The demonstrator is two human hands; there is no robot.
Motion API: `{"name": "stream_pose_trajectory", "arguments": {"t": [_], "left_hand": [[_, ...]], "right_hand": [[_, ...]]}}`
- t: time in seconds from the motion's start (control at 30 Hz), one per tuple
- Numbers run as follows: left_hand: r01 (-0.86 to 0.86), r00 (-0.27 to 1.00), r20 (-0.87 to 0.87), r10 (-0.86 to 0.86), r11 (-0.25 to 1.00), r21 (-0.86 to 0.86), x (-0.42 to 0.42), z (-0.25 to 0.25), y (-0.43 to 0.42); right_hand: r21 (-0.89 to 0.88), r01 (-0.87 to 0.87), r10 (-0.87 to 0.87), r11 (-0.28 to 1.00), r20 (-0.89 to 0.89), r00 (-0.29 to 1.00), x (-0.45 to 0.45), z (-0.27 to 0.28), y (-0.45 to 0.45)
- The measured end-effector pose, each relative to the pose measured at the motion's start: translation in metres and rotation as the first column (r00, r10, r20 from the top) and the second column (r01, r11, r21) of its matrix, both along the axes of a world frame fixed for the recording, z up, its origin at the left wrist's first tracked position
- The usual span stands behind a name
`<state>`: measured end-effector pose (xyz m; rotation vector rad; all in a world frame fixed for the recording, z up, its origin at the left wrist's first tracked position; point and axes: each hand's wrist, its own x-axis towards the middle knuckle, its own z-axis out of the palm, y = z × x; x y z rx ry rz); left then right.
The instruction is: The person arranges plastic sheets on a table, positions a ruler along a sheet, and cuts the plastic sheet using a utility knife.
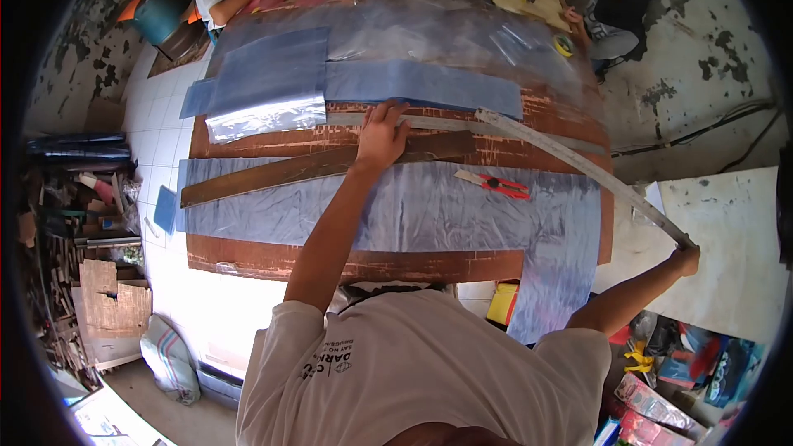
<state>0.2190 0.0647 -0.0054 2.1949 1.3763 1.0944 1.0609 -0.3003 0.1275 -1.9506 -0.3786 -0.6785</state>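
"Progress?"

"Midway, I judged. Sheets done as far as laying out: far blue strip (pixel 446 81) and near sheet (pixel 429 206) both lay spread on the desk (pixel 413 267). Long ruler (pixel 591 170) slanted, not lined up with either; cutter (pixel 502 187) unheld on the near sheet. Amount left: couldn't tell."

"Ruler's place relative to the hands?"

"Between them. Right hand (pixel 684 260) was closed round its near end, past the desk's right edge. Far end lay right of the left hand (pixel 382 136), which held nothing visible, fingers at the far strip's near edge, beside a brown strip (pixel 289 169)."
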Motion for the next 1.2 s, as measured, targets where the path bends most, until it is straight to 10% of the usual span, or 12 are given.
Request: {"name": "stream_pose_trajectory", "arguments": {"t": [0.3, 0.37, 0.5, 0.63, 0.77, 0.93, 1.0, 1.2], "left_hand": [[0.318, 0.815, 0.554, -0.167, 0.929, -0.189, 0.027, 0.095, -0.062], [0.382, 0.716, 0.694, -0.073, 0.874, -0.302, 0.023, 0.104, -0.082], [0.689, 0.685, 0.718, -0.127, 0.432, -0.581, -0.022, 0.113, -0.124], [0.619, 0.775, 0.524, -0.355, 0.254, -0.743, -0.083, 0.09, -0.165], [0.579, 0.804, 0.485, -0.344, 0.262, -0.772, -0.138, 0.084, -0.201], [0.471, 0.877, 0.466, -0.115, 0.39, -0.791, -0.207, 0.07, -0.22], [0.484, 0.872, 0.474, -0.125, 0.375, -0.791, -0.233, 0.069, -0.224], [0.451, 0.891, 0.426, -0.154, 0.4, -0.798, -0.291, 0.069, -0.24]], "right_hand": [[0.593, -0.206, 0.436, 0.778, -0.275, 0.857, -0.013, 0.004, -0.068], [0.84, -0.114, 0.585, 0.53, -0.265, 0.767, -0.045, -0.005, -0.067], [0.823, -0.011, 0.543, 0.568, -0.364, 0.757, -0.114, -0.039, -0.071], [0.852, 0.037, 0.647, 0.522, -0.424, 0.634, -0.163, -0.1, -0.097], [0.845, 0.058, 0.663, 0.531, -0.457, 0.593, -0.26, -0.119, -0.105], [0.971, 0.052, 0.836, 0.232, -0.227, 0.499, -0.412, -0.107, -0.082], [0.995, -0.046, 0.982, 0.089, -0.079, 0.174, -0.441, -0.153, -0.089], [0.941, 0.249, 0.885, 0.231, -0.309, 0.347, -0.664, -0.17, -0.049]]}}
